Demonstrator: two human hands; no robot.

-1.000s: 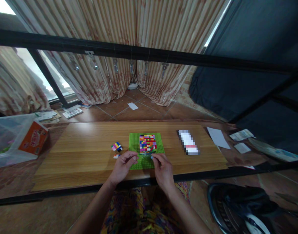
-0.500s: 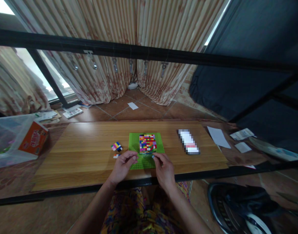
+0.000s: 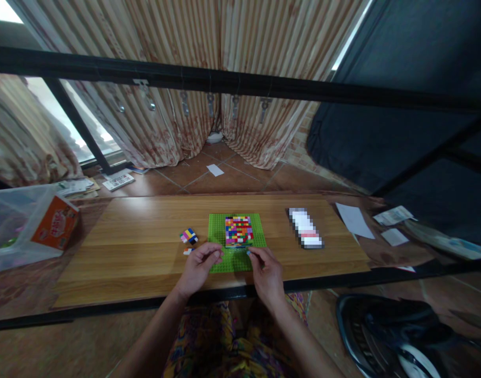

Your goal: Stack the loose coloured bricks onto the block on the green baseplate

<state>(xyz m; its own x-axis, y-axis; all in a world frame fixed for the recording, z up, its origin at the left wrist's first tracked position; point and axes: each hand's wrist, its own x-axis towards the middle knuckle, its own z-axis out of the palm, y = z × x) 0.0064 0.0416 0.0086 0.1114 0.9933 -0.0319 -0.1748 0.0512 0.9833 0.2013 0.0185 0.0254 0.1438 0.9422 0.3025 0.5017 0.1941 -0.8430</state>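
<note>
A multicoloured block of toy bricks (image 3: 239,230) stands on a green studded baseplate (image 3: 216,228). Just in front of its left corner is my left hand (image 3: 201,262), thumb and forefinger pinched together; what they hold, if anything, I cannot make out. Between the thumb and forefinger of my right hand (image 3: 267,270) sits a small light-blue toy brick (image 3: 248,253), close to the block's front right corner. To the left of the baseplate lies a patch of joined coloured bricks (image 3: 189,235). A few white and orange pieces (image 3: 187,251) lie beside my left knuckles, partly covered.
The wooden board (image 3: 126,247) carries a phone with a blurred screen (image 3: 305,229) on the right. A clear plastic bin (image 3: 18,226) with an orange label stands at far left. Papers (image 3: 354,220) lie at right. A dark bar (image 3: 232,79) crosses in front of the curtains.
Both hands keep nearly the same pinched pose by the front of the brick block. The whole view has shifted very slightly; nothing is visibly picked up or let go.
</note>
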